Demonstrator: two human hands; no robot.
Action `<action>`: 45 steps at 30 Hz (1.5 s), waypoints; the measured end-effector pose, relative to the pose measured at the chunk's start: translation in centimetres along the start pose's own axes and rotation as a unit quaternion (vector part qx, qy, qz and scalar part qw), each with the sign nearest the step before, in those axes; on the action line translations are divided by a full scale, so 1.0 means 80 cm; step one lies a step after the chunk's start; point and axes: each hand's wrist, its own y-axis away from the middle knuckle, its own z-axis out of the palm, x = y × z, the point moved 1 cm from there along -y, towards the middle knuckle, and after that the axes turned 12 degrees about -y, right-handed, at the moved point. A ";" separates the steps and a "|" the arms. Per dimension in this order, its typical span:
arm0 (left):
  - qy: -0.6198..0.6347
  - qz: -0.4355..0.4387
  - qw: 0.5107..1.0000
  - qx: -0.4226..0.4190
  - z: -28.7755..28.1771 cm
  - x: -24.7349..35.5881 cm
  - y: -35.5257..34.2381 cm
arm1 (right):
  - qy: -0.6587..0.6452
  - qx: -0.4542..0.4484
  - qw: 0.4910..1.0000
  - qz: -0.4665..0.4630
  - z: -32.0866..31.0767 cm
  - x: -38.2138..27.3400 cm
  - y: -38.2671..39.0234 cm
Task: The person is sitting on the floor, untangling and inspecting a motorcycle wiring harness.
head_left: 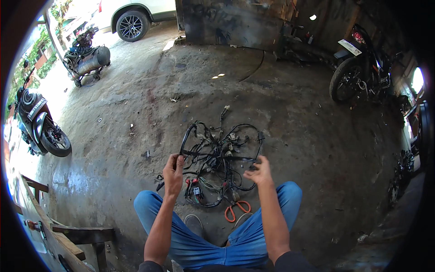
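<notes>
Our left hand point(172, 174) pinches the wiring harness point(222, 158), likely to steady it; we can't tell if our right hand point(260, 172) pinches anything. Orange-handled scissors point(237, 204) lie close, probably for reach.

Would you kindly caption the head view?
Left hand and right hand at a tangled wiring harness, orange scissor handles nearby.

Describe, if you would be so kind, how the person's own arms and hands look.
The left hand and right hand are ungloved; no watch or bracelet shows. Both forearms are bare up to the dark sleeves at the picture's lower edge.
</notes>
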 end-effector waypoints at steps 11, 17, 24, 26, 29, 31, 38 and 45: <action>-0.191 0.134 0.960 -0.156 0.028 0.001 0.049 | 0.482 -0.238 0.501 -0.678 0.107 0.053 0.174; -0.299 0.325 0.861 -0.253 0.045 0.000 0.060 | 0.815 -0.251 0.512 -0.102 0.090 0.074 0.088; -0.329 0.276 0.880 -0.205 0.041 0.012 0.056 | 0.405 -0.465 0.779 -0.110 0.096 0.051 0.117; -0.287 0.251 0.912 -0.155 0.038 0.002 0.047 | 0.218 -0.453 0.861 -0.077 0.102 0.035 0.155; -0.216 0.208 0.948 -0.106 0.026 0.008 0.029 | 0.013 -0.487 0.871 -0.071 0.093 0.010 0.165; -0.170 0.080 0.980 -0.071 0.019 0.011 0.019 | -0.048 -0.467 0.878 -0.091 0.087 0.001 0.153; -0.097 0.028 0.995 -0.020 0.004 0.003 0.003 | -0.276 -0.225 0.931 -0.084 0.051 0.003 0.087; -0.020 -0.019 1.000 0.010 -0.017 0.004 -0.005 | 0.002 -0.027 0.997 0.075 0.012 0.040 0.015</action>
